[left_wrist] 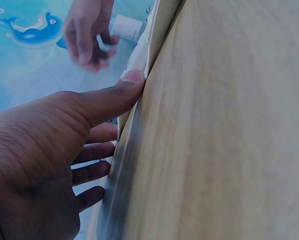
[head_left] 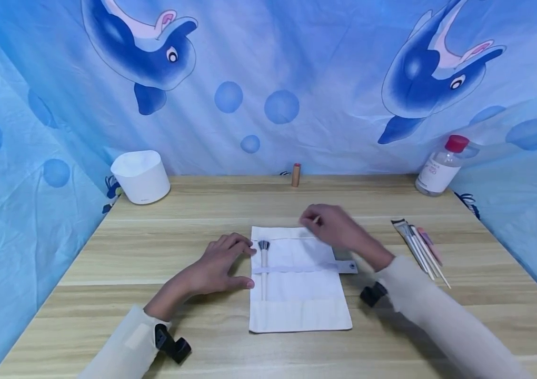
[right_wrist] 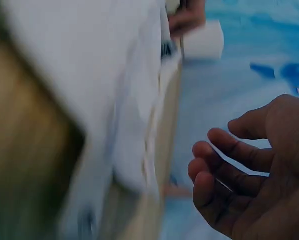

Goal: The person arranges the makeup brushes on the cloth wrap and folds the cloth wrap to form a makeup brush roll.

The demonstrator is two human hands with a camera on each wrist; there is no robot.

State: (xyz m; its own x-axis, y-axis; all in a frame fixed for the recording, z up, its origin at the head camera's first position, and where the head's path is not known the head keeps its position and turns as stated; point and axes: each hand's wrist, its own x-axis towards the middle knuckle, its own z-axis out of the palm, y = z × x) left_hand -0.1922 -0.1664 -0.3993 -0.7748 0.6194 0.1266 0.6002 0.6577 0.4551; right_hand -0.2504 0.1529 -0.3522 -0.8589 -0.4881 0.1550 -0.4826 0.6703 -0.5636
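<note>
A white fabric brush roll (head_left: 301, 310) lies unfolded on the table, a strap running across its middle. One makeup brush (head_left: 264, 258), dark-tipped with a pale handle, is tucked under that strap near the left edge. My left hand (head_left: 221, 266) rests at this edge, thumb and fingertips spread and touching the cloth. Above the roll's top right part is my right hand (head_left: 330, 223), blurred; in the right wrist view its fingers (right_wrist: 229, 150) are loosely curled with nothing between them. Several more brushes (head_left: 422, 250) lie together to the right of the roll.
A white container (head_left: 140, 177) stands at the back left of the wooden table (head_left: 192, 205). Near the back edge is a small brown tube (head_left: 296, 175). A clear bottle with a red cap (head_left: 440, 167) stands at the back right. A dolphin-print curtain (head_left: 316, 79) encloses the table.
</note>
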